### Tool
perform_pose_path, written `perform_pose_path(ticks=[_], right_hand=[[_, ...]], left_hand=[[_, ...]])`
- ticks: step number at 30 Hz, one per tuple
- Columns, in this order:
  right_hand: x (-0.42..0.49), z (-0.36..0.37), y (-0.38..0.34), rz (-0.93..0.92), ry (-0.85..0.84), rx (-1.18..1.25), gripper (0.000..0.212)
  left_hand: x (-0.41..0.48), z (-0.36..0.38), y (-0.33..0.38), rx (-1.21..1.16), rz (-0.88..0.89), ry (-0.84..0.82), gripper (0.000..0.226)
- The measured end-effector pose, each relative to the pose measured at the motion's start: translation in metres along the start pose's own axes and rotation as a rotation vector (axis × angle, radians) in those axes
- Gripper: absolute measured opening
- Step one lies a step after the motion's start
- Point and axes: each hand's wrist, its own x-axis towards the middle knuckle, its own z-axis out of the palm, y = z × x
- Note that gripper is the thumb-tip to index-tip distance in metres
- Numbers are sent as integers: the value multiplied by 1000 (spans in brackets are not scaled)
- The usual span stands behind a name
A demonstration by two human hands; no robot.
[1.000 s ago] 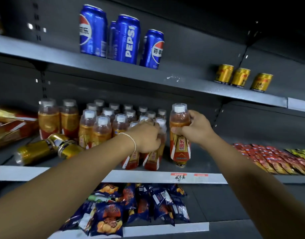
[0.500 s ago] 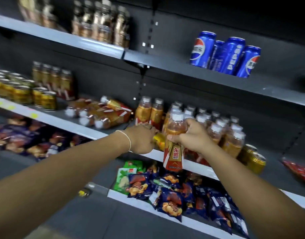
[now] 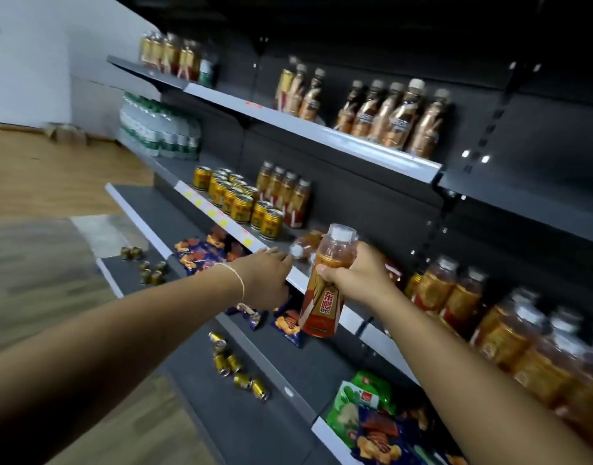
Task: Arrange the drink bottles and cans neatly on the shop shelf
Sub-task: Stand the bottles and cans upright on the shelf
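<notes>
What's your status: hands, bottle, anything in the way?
Right hand grips bottle, off shelf. Left hand open, by toppled bottle. Toppled bottle lies in the way.

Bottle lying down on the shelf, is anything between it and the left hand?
Nothing visible is in the way. The left hand stretches straight toward the lying bottle, with its fingertips right by the white cap. I cannot tell if they touch.

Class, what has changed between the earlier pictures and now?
The right hand lifted the orange bottle off the shelf and carried it leftward. The left hand left the standing bottles and reaches toward a lying bottle. The right hand's grip is unchanged.
</notes>
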Motion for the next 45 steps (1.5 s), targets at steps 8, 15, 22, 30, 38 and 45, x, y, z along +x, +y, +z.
perform_pose_path(ticks=[8,15,22,30,38,45], right_hand=[[70,78,-30,-50,-121,131,48],[158,103,-30,-53,-132,166,53],[267,97,-26,-15,-44,197,50],[356,95,-18,65,-1,378,41],[407,116,-17,217,-23,457,52],[450,144,-30,307,-97,544,30]], left_hand=[[9,1,-85,26,-169,-25,71],[83,0,-139,-5,-195,-43,75],[178,-10,-171,-2,-180,-77,77],[250,-14,-205,11,-155,-35,70],[297,-9,-244,41,-100,-37,74],[332,-15,-291,21,-61,-14,74]])
